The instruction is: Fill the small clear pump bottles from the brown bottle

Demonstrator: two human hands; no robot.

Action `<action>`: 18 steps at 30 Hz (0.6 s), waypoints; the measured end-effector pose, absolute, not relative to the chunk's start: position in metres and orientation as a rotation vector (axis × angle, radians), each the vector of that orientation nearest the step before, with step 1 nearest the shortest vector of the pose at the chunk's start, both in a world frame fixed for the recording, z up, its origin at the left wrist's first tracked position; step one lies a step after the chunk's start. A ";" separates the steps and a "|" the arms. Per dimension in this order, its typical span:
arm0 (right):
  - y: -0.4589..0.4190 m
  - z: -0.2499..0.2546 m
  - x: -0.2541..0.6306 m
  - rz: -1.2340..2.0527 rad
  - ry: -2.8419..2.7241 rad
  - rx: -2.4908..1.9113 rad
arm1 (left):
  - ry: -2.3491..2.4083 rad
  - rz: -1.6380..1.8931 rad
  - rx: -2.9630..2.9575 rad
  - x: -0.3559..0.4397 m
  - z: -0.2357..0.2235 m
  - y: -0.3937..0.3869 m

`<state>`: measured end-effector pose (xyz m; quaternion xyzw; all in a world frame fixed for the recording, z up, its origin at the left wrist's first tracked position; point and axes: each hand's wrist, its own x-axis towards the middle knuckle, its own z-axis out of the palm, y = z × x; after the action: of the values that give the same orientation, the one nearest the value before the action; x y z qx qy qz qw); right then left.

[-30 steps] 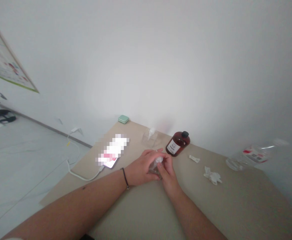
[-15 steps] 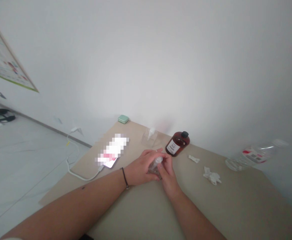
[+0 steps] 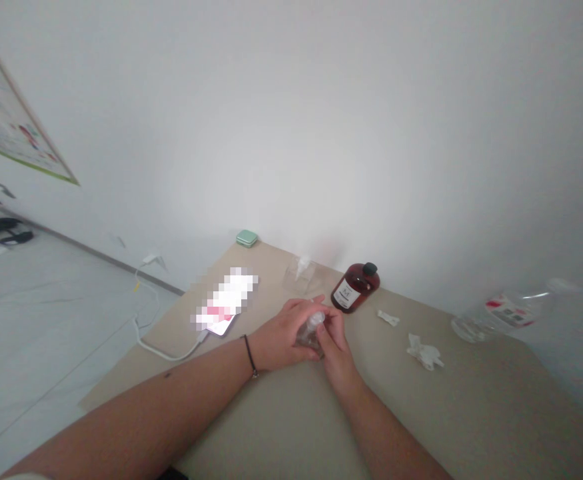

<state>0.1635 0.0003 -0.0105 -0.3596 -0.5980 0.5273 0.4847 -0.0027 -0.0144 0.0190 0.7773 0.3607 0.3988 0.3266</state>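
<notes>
Both hands are around a small clear bottle [image 3: 308, 335] with a whitish translucent top, over the middle of the table. My left hand [image 3: 287, 333] wraps the bottle from the left and its far side. My right hand [image 3: 336, 347] closes on it from the right, with the thumb pressed near the top. Fingers cover much of the bottle, so its lower part is largely hidden. Just behind the hands stands a clear container [image 3: 298, 275] with a white nozzle-like piece. A dark brown bottle [image 3: 355, 288] with a black cap and white label is close by to the right.
Left of the hands lies a lit phone [image 3: 224, 323] with a white cable [image 3: 171, 359] plugged in. A green case [image 3: 246, 238] sits at the back corner. Crumpled tissues [image 3: 424, 352] and a clear plastic bottle [image 3: 501, 313] are on the right, near the wall [image 3: 321, 133].
Almost nothing differs. The view has shifted very slightly, and both hands keep their hold on the small bottle in the same place.
</notes>
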 end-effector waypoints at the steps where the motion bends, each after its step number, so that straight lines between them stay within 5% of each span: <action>1: 0.000 -0.010 0.163 1.279 -1.460 -0.869 | 0.946 1.047 2.033 -0.002 0.019 -0.014; 18: 0.001 -0.014 0.163 1.261 -1.455 -0.884 | 0.961 1.067 2.007 -0.001 0.017 -0.014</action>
<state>0.1635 0.0010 -0.0138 -0.3637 -0.5990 0.5191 0.4894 -0.0012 -0.0141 0.0168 0.7677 0.3675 0.4080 0.3304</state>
